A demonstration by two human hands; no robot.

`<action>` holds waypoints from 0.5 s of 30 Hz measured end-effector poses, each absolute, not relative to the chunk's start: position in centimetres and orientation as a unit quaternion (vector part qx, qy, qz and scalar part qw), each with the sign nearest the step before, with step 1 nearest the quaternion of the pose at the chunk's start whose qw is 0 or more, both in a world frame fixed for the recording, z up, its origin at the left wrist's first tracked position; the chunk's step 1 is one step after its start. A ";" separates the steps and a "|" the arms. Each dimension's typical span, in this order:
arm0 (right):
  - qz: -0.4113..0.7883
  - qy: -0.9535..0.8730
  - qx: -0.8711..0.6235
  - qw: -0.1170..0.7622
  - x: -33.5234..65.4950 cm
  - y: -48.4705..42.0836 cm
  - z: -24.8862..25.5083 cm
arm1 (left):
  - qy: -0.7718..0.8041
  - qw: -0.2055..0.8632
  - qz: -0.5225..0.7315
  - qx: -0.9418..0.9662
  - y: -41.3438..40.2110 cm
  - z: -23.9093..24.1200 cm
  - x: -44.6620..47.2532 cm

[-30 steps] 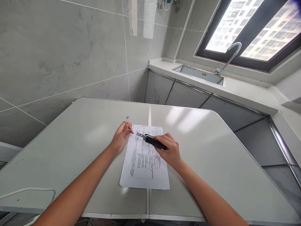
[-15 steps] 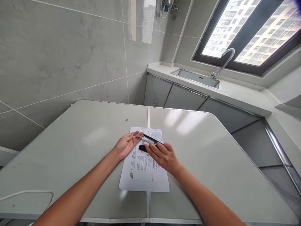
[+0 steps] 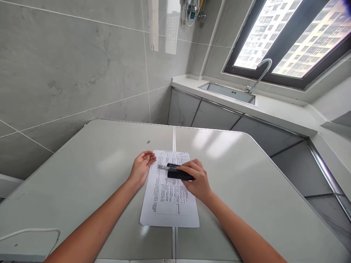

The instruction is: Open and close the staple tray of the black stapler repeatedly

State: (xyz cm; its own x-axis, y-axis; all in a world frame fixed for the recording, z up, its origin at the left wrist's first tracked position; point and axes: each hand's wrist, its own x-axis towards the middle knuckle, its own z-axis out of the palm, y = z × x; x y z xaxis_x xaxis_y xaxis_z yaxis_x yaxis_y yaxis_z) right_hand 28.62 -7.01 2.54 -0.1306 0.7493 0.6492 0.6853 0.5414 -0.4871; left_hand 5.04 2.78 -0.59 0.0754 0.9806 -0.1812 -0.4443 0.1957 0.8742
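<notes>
A black stapler [image 3: 179, 175] is in my right hand [image 3: 196, 179], whose fingers wrap round its rear end. Its parts are swung apart, and a silvery metal strip, a little blurred, juts out to the left over the paper. My left hand [image 3: 141, 168] rests by the upper left edge of the printed sheets [image 3: 172, 215], fingers loosely bent and apart, with nothing visible in them. The stapler hangs above the upper half of the sheets, clear of the left hand.
Two small metallic bits [image 3: 148, 141], perhaps staple strips, lie on the pale folding table [image 3: 117, 193] beyond the paper. A white cable [image 3: 30, 230] runs over the near left corner. Behind stand a counter with a sink [image 3: 230, 93] and a faucet [image 3: 263, 71] under a window.
My left hand has let go of the stapler's metal end and drawn back to the left. In my right hand the stapler has turned so its black side faces me.
</notes>
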 end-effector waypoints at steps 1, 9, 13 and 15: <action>0.114 -0.750 -0.472 0.448 28.4 -7.0 2.6 | 0.419 0.624 0.559 0.349 2.9 -0.5 4.9; 0.275 -0.766 -0.471 0.339 27.2 -7.1 1.4 | 0.423 0.578 0.511 0.475 2.0 1.3 5.2; 0.234 -0.793 -0.439 0.352 28.0 -6.3 2.1 | 0.411 0.589 0.468 0.514 1.8 1.3 4.9; 0.189 -0.786 -0.436 0.395 28.2 -5.6 3.0 | 0.399 0.591 0.454 0.534 1.9 1.3 4.6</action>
State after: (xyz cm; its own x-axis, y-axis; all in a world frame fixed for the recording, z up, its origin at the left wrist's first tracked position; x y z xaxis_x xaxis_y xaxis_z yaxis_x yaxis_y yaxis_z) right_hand 28.16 -5.62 2.98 -0.3085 0.8348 0.4561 0.5354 0.5487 -0.6421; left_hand 4.60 1.88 1.33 0.2684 0.9632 0.0128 -0.1104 0.0176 0.9937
